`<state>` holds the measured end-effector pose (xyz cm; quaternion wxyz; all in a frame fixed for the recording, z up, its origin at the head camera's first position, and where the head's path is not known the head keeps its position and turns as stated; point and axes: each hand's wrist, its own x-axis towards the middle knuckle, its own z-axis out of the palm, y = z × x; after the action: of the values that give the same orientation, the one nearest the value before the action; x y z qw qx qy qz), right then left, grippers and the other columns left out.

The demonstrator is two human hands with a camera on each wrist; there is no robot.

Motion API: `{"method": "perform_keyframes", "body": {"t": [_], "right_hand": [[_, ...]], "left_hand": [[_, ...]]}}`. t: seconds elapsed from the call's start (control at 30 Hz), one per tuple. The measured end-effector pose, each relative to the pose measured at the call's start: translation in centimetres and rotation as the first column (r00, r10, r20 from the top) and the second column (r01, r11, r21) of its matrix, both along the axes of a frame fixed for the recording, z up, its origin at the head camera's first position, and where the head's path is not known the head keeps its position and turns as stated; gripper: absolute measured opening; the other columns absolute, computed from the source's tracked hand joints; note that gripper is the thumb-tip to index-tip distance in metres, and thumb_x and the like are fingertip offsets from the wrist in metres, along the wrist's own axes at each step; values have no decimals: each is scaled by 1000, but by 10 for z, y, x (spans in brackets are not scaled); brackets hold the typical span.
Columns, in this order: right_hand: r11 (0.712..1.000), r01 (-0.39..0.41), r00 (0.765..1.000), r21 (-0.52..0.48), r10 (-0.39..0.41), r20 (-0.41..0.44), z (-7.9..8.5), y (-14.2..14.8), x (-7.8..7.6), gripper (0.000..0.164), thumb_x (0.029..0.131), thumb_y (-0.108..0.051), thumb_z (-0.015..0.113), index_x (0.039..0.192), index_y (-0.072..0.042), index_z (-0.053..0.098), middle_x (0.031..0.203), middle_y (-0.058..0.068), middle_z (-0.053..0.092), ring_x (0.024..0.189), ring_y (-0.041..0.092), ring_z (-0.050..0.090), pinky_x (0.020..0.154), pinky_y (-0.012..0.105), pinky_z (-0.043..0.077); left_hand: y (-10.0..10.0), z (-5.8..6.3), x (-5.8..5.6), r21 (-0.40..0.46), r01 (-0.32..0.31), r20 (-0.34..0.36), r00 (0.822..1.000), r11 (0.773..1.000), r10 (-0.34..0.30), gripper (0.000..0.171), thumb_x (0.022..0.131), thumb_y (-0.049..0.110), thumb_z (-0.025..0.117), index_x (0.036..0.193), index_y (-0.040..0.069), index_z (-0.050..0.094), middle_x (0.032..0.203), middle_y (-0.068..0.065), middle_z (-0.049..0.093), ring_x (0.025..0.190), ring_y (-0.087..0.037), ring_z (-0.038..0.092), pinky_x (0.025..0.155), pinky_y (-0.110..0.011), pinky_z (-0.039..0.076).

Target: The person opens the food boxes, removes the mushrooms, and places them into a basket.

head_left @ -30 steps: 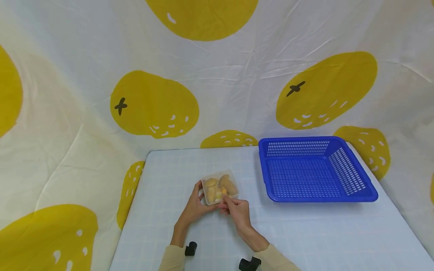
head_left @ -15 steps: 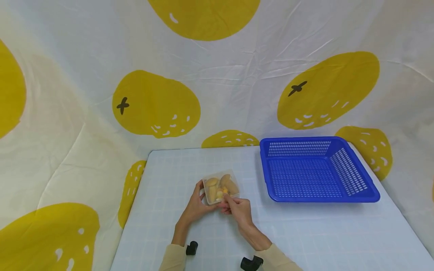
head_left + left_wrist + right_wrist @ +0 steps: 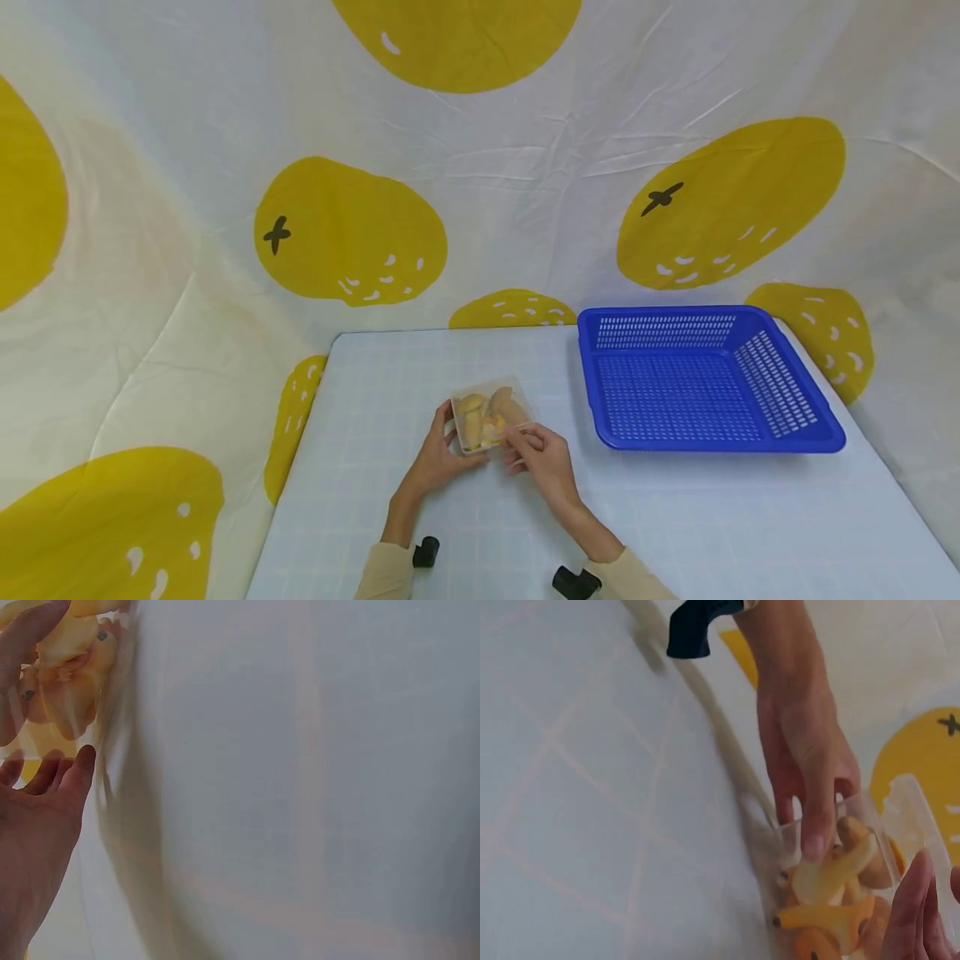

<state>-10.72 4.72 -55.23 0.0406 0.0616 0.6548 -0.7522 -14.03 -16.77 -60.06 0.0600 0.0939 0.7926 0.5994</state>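
A small clear plastic box [image 3: 472, 417] holds several brown, yellow and orange fruit-shaped pieces [image 3: 829, 915], one banana-like with a dark tip. My left hand [image 3: 435, 458] grips the box from its left side, with its thumb over the near edge. In the right wrist view that thumb lies against the box wall. At the near right corner, my right hand [image 3: 547, 462] pinches the box's translucent lid [image 3: 919, 825], which stands tilted from the box in the right wrist view. In the left wrist view the box [image 3: 64, 682] is cut off by the frame, with fingers above and below it.
A blue perforated plastic basket [image 3: 675, 400] stands at the back right of the table. The table has a pale checked cloth [image 3: 375, 375]. Behind and to the left hangs a white curtain [image 3: 510, 208] with large yellow fruit prints.
My right hand has shifted slightly right and rotated at the box corner, and its fingers have spread a little. A hazy clear sheet now covers the near pieces. My left hand keeps its grip.
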Motion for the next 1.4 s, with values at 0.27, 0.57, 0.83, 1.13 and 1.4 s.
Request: {"method": "perform_keyframes", "body": {"t": [0.27,0.57,0.83,1.13,1.4], "right_hand": [[983,-7,985,181,37,-166,4,20,-11,60,91,-20,81,143,-11,52,119,21,64,73,39,70,53,34,57],[913,-76,903,400,233,-360,3,37,-26,46,100,-14,69,143,-6,58,119,12,64,81,30,68,58,32,59],[894,-45,894,446,236,-382,16,40,-38,41,103,-22,65,139,-2,60,120,9,67,99,24,67,70,31,60],[895,-48,908,444,224,-354,24,37,-49,36,105,-28,62,137,-11,62,130,8,58,116,26,63,92,37,57],[919,-54,927,390,191,-322,34,28,-71,35,105,-30,62,128,-4,61,127,13,63,123,30,60,105,46,49]], "left_hand": [[-1,5,3,-79,0,31,1000,997,3,117,76,25,95,163,12,18,165,-9,28,149,-29,31,118,-48,33],[-6,27,8,-95,1,34,999,995,2,95,90,28,82,161,3,24,159,-16,34,143,-36,39,115,-50,37],[3,35,1,84,-252,-42,966,964,257,37,100,-3,60,135,-12,57,122,-26,61,104,-39,67,82,-42,60],[15,43,0,170,-411,71,912,896,404,31,98,-3,64,126,-14,62,103,-21,61,80,-25,68,64,-26,59],[23,69,8,186,-437,127,899,880,419,31,98,-3,63,125,-18,62,105,-28,63,90,-47,65,63,-22,56]]}}
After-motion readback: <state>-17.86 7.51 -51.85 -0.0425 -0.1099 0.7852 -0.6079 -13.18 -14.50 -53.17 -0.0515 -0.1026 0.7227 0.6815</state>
